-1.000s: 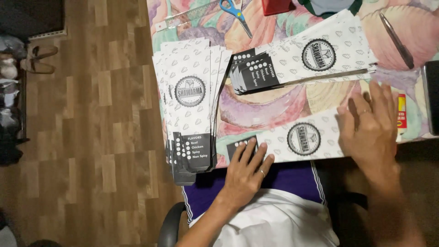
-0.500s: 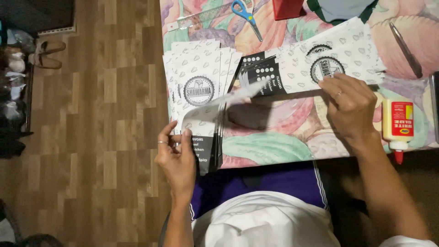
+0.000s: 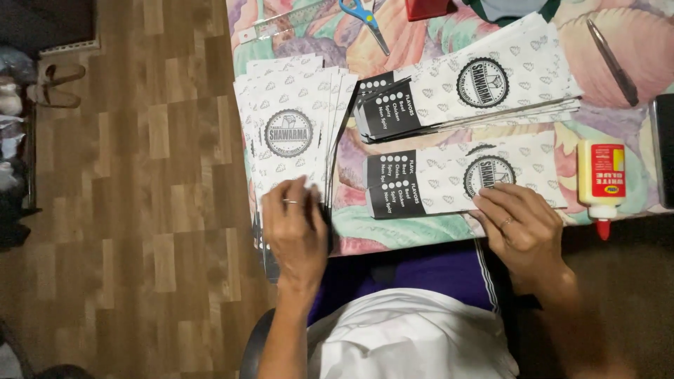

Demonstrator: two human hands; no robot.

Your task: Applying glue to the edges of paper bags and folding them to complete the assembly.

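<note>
Pressing flat, the right hand [image 3: 523, 228] rests open fingers on the single paper bag [image 3: 463, 182], long way running left-right w/ most of it left of the fingertips. Left hand [image 3: 298, 231] lies spread, holding nothing, on the bag stack [image 3: 291, 133] at the counter [image 3: 414, 228] edge.

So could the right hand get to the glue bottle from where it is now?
Probably yes. The right hand rests on the single printed paper bag near the table edge, and the glue bottle lies just beyond that bag's end on the same side, with only bare tablecloth showing between them.
</note>
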